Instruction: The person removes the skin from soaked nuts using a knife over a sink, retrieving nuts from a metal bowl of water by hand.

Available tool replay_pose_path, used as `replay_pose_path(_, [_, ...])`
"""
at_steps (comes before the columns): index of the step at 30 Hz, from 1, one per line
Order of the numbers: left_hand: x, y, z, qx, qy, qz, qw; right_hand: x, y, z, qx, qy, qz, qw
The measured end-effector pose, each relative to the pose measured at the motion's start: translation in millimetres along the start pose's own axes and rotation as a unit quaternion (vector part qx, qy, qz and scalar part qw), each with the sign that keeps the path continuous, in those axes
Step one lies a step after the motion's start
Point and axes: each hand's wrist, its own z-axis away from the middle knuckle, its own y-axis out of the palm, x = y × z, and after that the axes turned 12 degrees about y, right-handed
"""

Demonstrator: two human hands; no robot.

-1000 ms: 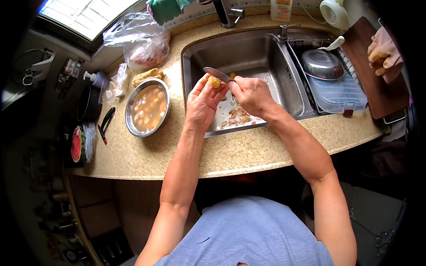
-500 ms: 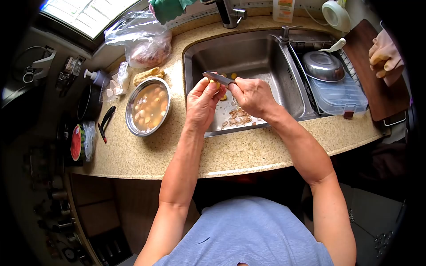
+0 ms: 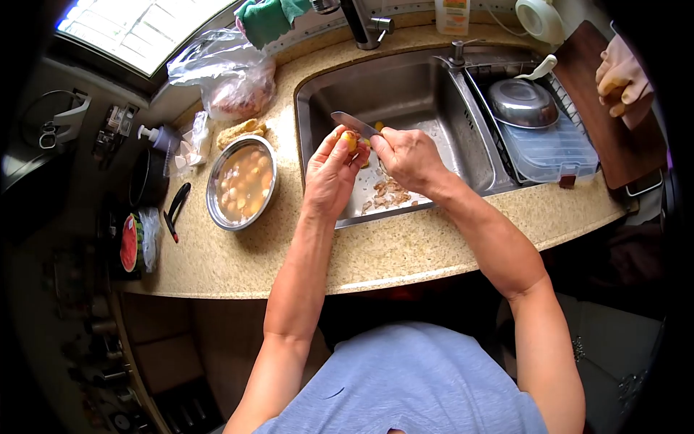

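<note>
Over the left part of the steel sink (image 3: 390, 79), my left hand (image 3: 332, 168) pinches a small yellow piece of food (image 3: 350, 140) in its fingertips. My right hand (image 3: 412, 158) is wrapped round the handle of a knife (image 3: 354, 124), whose blade points left just above the piece. Brown peelings (image 3: 388, 194) lie in the sink below the hands, and a few yellow pieces show behind them. Left of the sink, a metal bowl (image 3: 215, 205) holds several pale round pieces in cloudy liquid.
A plastic bag (image 3: 230, 79) and a yellowish sponge-like item (image 3: 241, 132) are behind the bowl. A black-handled peeler (image 3: 176, 210) lies left of it. The faucet (image 3: 359, 25) rises behind the sink. On the right are a rack with a metal lid (image 3: 523, 103) and a brown board (image 3: 603, 108).
The knife blade has lifted off the yellow piece, which shows more fully between my left fingertips than half a second ago. The whole view has shifted slightly.
</note>
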Motion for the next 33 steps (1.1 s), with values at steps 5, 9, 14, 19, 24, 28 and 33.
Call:
replay_pose_path(5, [0, 1, 1, -0.027, -0.002, 0.0, 1.0, 0, 6, 1, -0.016, -0.026, -0.005, 1.0])
replay_pose_path(9, [1, 2, 0, -0.012, -0.014, 0.017, 1.0, 1, 2, 0, -0.005, 0.005, 0.015, 1.0])
replay_pose_path(14, [0, 2, 0, -0.031, -0.012, 0.023, 0.999, -1, 6, 0, -0.009, -0.039, 0.009, 0.999])
replay_pose_path(19, [1, 7, 0, -0.029, -0.012, 0.032, 0.999, -1, 2, -2, -0.013, -0.025, -0.002, 1.0])
replay_pose_path(24, [-6, -5, 0, 0.019, -0.001, -0.041, 0.999, -2, -1, -3, -0.013, -0.043, 0.02, 0.999])
replay_pose_path(28, [-6, -2, 0, 0.007, 0.002, -0.061, 0.998, -3, -2, -2, -0.006, -0.036, 0.028, 0.999])
replay_pose_path(33, [-8, -2, 1, 0.014, 0.008, -0.108, 0.994, -3, -2, -3, 0.001, -0.033, 0.019, 0.999])
